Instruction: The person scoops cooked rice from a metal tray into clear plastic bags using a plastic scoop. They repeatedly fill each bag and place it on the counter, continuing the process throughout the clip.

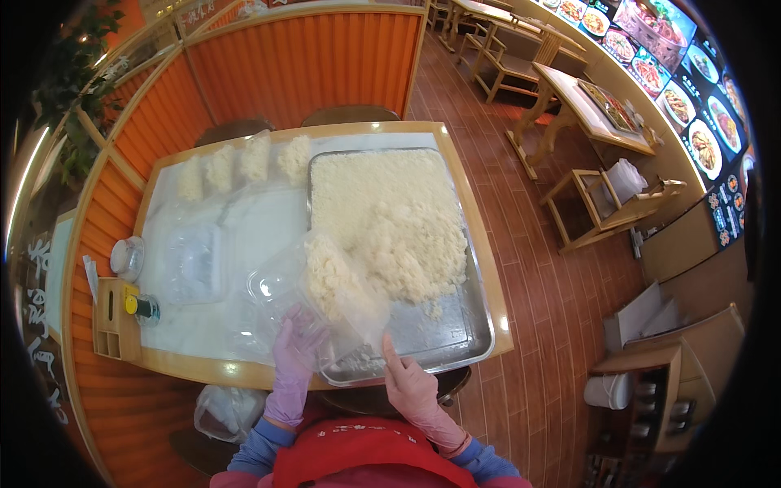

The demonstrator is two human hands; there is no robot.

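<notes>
My left hand [299, 338], in a thin translucent glove, holds the lower left side of a clear plastic bag [360, 314]. Pale, crumbly food that looks like cooked rice [332, 274] fills the bag's upper part. Glossy clear plastic [265, 287] with rounded corners lies beside that hand; its exact form is hard to tell. At the bag's lower right end, my gloved right hand [410, 381] grips its edge, index finger extended. Under the bag's right part is a large metal tray [451, 323], where more of the food [384, 201] lies flat at the back and heaped [421, 256] nearer me.
Several filled bags [219, 169] line the back of the table. Left of me are a pile of clear plastic [195, 262], a lidded jar [127, 257], a yellow-capped bottle [143, 307] and a wooden holder [113, 329]. An orange partition [305, 61] borders the table.
</notes>
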